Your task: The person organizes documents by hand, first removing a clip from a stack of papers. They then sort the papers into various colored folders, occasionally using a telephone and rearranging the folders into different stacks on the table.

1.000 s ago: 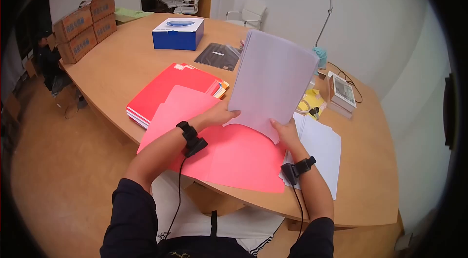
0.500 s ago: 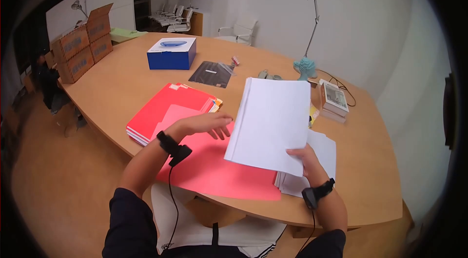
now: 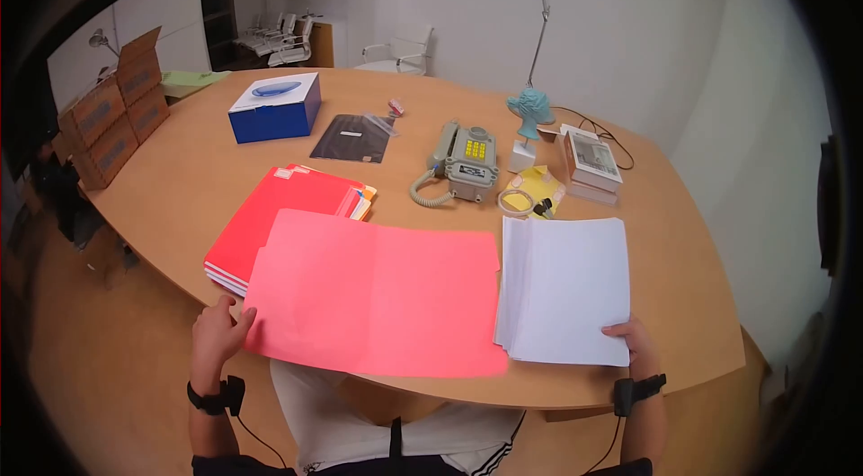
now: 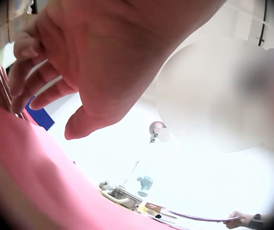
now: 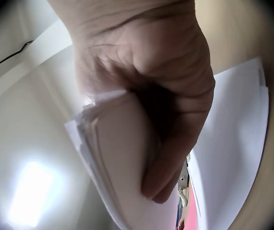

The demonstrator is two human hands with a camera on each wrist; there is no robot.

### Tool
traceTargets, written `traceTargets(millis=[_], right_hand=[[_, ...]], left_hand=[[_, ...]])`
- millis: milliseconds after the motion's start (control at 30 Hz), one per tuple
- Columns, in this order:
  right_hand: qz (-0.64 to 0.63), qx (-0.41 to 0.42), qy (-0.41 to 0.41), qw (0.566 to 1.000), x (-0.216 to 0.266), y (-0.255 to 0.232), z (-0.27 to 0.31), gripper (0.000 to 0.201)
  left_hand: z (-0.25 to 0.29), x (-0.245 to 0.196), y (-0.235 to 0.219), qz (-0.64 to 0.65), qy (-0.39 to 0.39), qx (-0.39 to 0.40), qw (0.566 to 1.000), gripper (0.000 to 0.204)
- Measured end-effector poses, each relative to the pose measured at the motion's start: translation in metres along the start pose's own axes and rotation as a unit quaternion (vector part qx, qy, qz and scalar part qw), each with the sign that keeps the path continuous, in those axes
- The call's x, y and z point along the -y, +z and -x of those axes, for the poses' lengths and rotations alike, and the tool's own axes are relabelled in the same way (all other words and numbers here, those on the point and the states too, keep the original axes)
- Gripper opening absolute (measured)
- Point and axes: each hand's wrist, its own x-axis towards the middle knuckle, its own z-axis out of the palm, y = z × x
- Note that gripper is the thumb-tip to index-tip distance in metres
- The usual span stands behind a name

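Observation:
An unfolded pink folder [image 3: 373, 296] lies near the table's front edge. My left hand [image 3: 218, 332] is at its left edge, and the left wrist view shows that hand [image 4: 98, 62] with loosely bent fingers, the thumb apart and nothing held, above the pink sheet [image 4: 36, 167]. To the folder's right is a stack of white paper [image 3: 571, 287]. My right hand [image 3: 636, 343] grips its lower right corner, thumb on top. In the right wrist view, the hand [image 5: 146, 62] holds several sheets [image 5: 122, 148], with more white paper [image 5: 233, 129] beside them.
Red folders [image 3: 292, 206] are stacked left of the pink one. Beyond stand a blue box [image 3: 274, 116], a dark pouch [image 3: 353, 139], a grey telephone [image 3: 472, 166], a yellow item [image 3: 537, 184], a teal bust [image 3: 530, 107], books [image 3: 589, 166], a lamp [image 3: 542, 13] and cardboard boxes [image 3: 112, 116].
The lifted white sheets have come down onto the paper at the right, still in my right hand. My left hand has let go of them and moved to the pink folder's left edge.

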Motion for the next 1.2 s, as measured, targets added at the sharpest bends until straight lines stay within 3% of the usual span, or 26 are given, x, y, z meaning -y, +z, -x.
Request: traceTargets(millis=[67, 100, 133, 200, 233, 300, 433, 500, 533, 567, 633, 667, 733, 767, 800, 867, 900, 933, 967, 1000, 1033, 1100, 1133, 1200], right_hand=[[0.015, -0.004, 0.012, 1.000, 0.000, 0.005, -0.003, 0.068], [0.029, -0.002, 0.021, 0.999, 0.001, 0.009, -0.006, 0.067], [0.028, 0.001, 0.019, 0.999, 0.000, 0.012, -0.010, 0.067], [0.006, -0.009, -0.002, 1.000, -0.002, 0.013, -0.017, 0.066], [0.008, -0.006, -0.002, 1.000, -0.001, 0.012, -0.017, 0.066], [0.016, -0.022, 0.001, 1.000, 0.002, 0.005, -0.018, 0.065], [0.026, 0.001, -0.013, 1.000, -0.013, -0.021, -0.027, 0.058], [0.105, -0.019, 0.011, 0.994, -0.015, -0.026, -0.030, 0.056], [0.144, -0.038, -0.010, 0.989, -0.008, -0.010, -0.024, 0.042], [0.152, -0.025, -0.005, 0.988, -0.002, -0.010, -0.023, 0.042], [0.377, -0.131, -0.030, 0.916, -0.002, -0.019, -0.023, 0.029], [0.384, -0.122, -0.031, 0.915, -0.010, -0.023, -0.024, 0.029], [0.573, -0.245, -0.220, 0.751, -0.017, -0.028, -0.024, 0.021], [0.579, -0.239, -0.223, 0.747, -0.013, -0.027, -0.023, 0.021], [0.587, -0.233, -0.250, 0.734, -0.009, -0.012, -0.015, 0.022], [0.593, -0.225, -0.276, 0.722, -0.004, 0.014, -0.004, 0.024], [0.574, -0.174, -0.295, 0.743, -0.003, 0.027, 0.000, 0.024], [0.553, -0.124, -0.313, 0.762, -0.001, 0.041, 0.004, 0.025], [0.551, -0.124, -0.311, 0.764, 0.002, 0.057, 0.009, 0.025], [0.550, -0.074, -0.338, 0.760, 0.008, 0.076, 0.015, 0.025], [0.547, -0.024, -0.363, 0.754, 0.013, 0.094, 0.021, 0.025], [0.544, -0.005, -0.337, 0.769, 0.017, 0.118, 0.025, 0.027], [0.549, 0.050, -0.358, 0.753, 0.015, 0.124, 0.021, 0.027], [0.548, 0.143, -0.408, 0.716, 0.016, 0.145, 0.018, 0.026]], left_hand=[[0.000, 0.026, 0.021, 0.096, -0.005, 0.002, 0.995, 0.047], [0.002, 0.024, 0.020, 0.096, -0.005, 0.001, 0.995, 0.047], [0.005, 0.019, 0.017, 0.181, 0.001, 0.035, 0.983, 0.046], [0.006, 0.022, 0.022, 0.361, 0.014, 0.077, 0.929, 0.041], [0.004, 0.024, 0.027, 0.361, 0.012, 0.074, 0.930, 0.041], [0.004, 0.016, 0.037, 0.500, 0.068, 0.029, 0.863, 0.036], [-0.004, -0.004, 0.022, 0.516, 0.051, -0.013, 0.855, 0.032], [-0.014, -0.029, 0.003, 0.546, 0.158, -0.128, 0.812, 0.028], [-0.016, -0.043, -0.007, 0.509, 0.184, -0.155, 0.827, 0.027], [-0.017, -0.058, -0.017, 0.468, 0.210, -0.178, 0.840, 0.025], [-0.014, -0.089, -0.038, 0.355, 0.293, -0.174, 0.871, 0.025], [-0.012, -0.105, -0.042, 0.331, 0.336, -0.161, 0.867, 0.029], [-0.007, -0.133, -0.045, 0.286, 0.426, -0.107, 0.852, 0.037], [-0.005, -0.143, -0.043, 0.264, 0.471, -0.067, 0.839, 0.041], [-0.004, -0.152, -0.039, 0.267, 0.465, -0.070, 0.841, 0.041], [0.000, -0.163, -0.033, 0.190, 0.611, 0.033, 0.768, 0.048], [0.000, -0.162, -0.028, 0.189, 0.610, 0.034, 0.769, 0.048], [-0.002, -0.159, -0.018, 0.153, 0.602, 0.095, 0.778, 0.052], [-0.007, -0.157, -0.007, 0.115, 0.591, 0.155, 0.783, 0.057], [-0.021, -0.149, 0.004, 0.079, 0.570, 0.157, 0.802, 0.057], [-0.033, -0.141, 0.009, 0.058, 0.519, 0.139, 0.841, 0.057], [-0.066, -0.121, 0.020, -0.003, 0.393, 0.126, 0.911, 0.058], [-0.086, -0.108, 0.027, -0.040, 0.317, 0.130, 0.939, 0.061], [-0.117, -0.086, 0.033, -0.095, 0.221, 0.155, 0.958, 0.069]])
